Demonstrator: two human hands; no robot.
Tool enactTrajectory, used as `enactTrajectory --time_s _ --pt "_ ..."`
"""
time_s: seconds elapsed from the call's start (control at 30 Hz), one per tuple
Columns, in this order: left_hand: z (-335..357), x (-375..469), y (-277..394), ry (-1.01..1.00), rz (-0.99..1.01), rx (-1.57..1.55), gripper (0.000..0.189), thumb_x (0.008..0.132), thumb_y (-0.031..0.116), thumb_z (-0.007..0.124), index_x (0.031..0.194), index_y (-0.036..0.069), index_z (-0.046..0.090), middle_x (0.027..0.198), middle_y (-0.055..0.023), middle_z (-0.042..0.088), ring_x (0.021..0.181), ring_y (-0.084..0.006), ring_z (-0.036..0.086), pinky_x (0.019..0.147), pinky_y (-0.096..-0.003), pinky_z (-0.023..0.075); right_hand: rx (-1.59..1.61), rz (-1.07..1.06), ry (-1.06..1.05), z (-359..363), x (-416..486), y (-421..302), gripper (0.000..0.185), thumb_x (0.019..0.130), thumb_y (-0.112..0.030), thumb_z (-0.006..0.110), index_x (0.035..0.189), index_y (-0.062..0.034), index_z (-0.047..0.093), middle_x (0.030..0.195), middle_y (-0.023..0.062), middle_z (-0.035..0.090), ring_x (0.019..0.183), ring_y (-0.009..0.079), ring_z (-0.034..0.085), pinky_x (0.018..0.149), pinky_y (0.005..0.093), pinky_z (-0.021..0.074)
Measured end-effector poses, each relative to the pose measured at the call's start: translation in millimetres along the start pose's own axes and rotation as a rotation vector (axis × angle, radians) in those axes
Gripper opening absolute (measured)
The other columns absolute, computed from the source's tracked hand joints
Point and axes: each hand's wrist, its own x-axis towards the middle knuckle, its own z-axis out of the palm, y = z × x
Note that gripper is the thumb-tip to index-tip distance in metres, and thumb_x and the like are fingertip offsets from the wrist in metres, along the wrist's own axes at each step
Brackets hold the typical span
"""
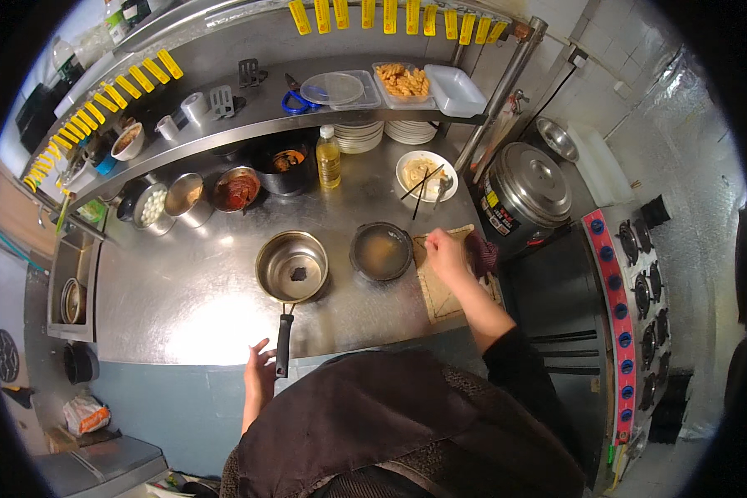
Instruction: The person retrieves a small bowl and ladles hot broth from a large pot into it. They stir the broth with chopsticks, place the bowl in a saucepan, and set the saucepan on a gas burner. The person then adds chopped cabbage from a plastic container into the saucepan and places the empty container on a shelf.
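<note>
My left hand (260,375) is at the counter's front edge, fingers apart, just left of the black handle (284,345) of a steel saucepan (292,266). It does not grip the handle. Inside the pan is only a small dark patch on the bottom. To the pan's right stands a black stone bowl (381,251) holding cloudy, brownish liquid. My right hand (447,254) is over a tan mat (439,297), right of that bowl, with its fingers curled. Whether anything is pinched in it is hidden. A dark red cloth (482,250) lies behind that hand.
Along the back stand an oil bottle (328,159), a pot of red sauce (236,188) and a white bowl (426,177) with chopsticks and a spoon. A steel shelf (274,126) overhangs the counter. On the right are a large lidded pot (523,187) and a gas stove (641,324).
</note>
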Motion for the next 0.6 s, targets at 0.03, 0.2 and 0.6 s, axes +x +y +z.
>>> enactTrajectory --time_s 0.03,0.2,0.6 --pt "-10 2 -8 0.043 0.031 -0.074 0.060 0.100 0.054 0.041 0.137 0.006 0.045 0.105 -0.0143 0.065 0.066 -0.0170 0.056 0.059 -0.0301 0.0467 -0.125 -0.027 -0.015 -5 15 2 0.017 0.086 -0.009 0.064 0.101 -0.0059 0.059 0.091 0.0155 0.064 0.083 0.0352 0.065 0.071 0.0433 0.0512" --pt "-50 -4 -45 0.431 0.039 -0.086 0.061 0.098 0.057 0.043 0.126 0.004 0.051 0.098 -0.0122 0.065 0.058 -0.0169 0.052 0.058 -0.0296 0.0456 -0.493 -0.145 -0.196 3 98 10 0.052 0.085 -0.003 0.058 0.134 -0.0189 0.052 0.121 0.0232 0.051 0.098 0.0389 0.062 0.080 0.0444 0.0513" --pt "59 -74 -97 0.309 -0.125 0.210 0.040 0.101 0.038 0.050 0.115 0.000 0.058 0.095 -0.0147 0.067 0.062 -0.0177 0.060 0.056 -0.0293 0.0485 -0.444 -0.172 -0.444 59 181 56 0.026 0.091 -0.010 0.052 0.113 -0.0177 0.065 0.121 0.0139 0.050 0.102 0.0322 0.064 0.083 0.0420 0.0538"
